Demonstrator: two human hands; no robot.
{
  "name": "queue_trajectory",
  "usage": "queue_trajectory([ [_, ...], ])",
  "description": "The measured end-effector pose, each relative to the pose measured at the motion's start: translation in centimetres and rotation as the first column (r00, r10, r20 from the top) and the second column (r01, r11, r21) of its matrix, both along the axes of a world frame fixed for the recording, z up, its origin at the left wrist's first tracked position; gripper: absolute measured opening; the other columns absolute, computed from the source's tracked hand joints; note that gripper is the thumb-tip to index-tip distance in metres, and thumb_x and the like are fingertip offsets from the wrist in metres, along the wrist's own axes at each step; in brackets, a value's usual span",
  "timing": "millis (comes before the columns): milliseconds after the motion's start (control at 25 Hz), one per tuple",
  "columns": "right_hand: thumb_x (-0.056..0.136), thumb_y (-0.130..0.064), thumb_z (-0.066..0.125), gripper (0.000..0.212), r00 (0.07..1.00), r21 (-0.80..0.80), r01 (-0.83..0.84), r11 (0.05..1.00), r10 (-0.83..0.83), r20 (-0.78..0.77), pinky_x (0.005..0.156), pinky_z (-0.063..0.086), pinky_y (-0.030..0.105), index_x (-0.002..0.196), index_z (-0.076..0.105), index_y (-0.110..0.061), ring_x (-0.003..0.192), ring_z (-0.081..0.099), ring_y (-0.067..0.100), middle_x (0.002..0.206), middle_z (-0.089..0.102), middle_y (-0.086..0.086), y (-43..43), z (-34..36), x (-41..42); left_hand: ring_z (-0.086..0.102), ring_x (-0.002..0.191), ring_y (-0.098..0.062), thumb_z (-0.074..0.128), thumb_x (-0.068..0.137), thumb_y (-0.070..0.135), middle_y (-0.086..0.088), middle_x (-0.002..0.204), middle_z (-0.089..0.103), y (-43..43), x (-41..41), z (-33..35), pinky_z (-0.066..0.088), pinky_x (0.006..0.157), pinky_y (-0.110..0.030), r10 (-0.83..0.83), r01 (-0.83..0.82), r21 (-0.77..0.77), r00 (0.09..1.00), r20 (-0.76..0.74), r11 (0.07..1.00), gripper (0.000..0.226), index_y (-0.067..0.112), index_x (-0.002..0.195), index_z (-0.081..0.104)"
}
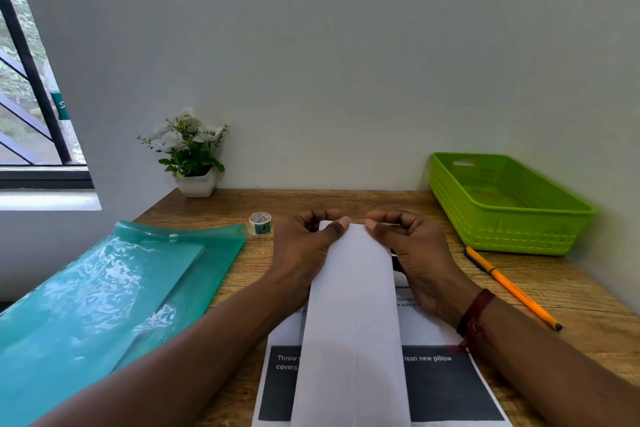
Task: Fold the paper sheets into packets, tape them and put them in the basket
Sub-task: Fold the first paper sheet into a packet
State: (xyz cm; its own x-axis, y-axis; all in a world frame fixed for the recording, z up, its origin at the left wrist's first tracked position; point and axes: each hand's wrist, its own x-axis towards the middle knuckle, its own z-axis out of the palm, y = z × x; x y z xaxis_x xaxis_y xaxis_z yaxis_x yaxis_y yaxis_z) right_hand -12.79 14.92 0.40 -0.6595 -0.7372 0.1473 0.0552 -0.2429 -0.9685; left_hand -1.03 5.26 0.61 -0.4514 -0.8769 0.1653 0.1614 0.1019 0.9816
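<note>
The folded paper (349, 305) hides most of the printed sheet (446, 385) beneath, both cut off at 6 o'clock. Fingers curled, the left hand (304, 246) and right hand (412, 250) pinch its 12 o'clock end; the basket (512, 236) lies at 2 o'clock.

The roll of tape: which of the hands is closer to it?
Left. The left hand pinches the folded paper just beside the roll of tape; the right hand holds the paper's other corner, farther away, toward the green basket.
</note>
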Motion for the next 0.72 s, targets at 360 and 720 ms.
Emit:
queue_trajectory([
  [360,0.094,-0.013,0.058,0.014,1.000,0.068,-0.021,0.997,0.020,0.020,0.053,0.053,0.030,0.107,0.060,-0.018,0.060,0.062,0.015,0.080,0.068,0.007,0.2,0.4,-0.3,0.068,0.096,-0.032,0.073,0.084,0.011,-0.011,0.093,0.074,-1.8,0.3,0.0,0.054,0.087,-0.055,-0.014,0.010,0.112,0.999,0.032,0.994,0.006,0.012,0.089,0.073],
  [720,0.078,-0.012,0.076,0.041,0.935,0.242,-0.347,0.906,0.355,0.012,0.062,0.057,0.034,0.115,0.060,-0.016,0.077,0.071,0.026,0.095,0.074,0.013,1.6,1.0,1.7,0.067,0.083,-0.017,0.073,0.083,0.012,-0.004,0.093,0.069,-5.0,2.0,1.1,0.059,0.081,-0.038,0.345,-0.320,0.200,0.933,-0.105,0.926,0.021,0.010,0.104,0.067],
])
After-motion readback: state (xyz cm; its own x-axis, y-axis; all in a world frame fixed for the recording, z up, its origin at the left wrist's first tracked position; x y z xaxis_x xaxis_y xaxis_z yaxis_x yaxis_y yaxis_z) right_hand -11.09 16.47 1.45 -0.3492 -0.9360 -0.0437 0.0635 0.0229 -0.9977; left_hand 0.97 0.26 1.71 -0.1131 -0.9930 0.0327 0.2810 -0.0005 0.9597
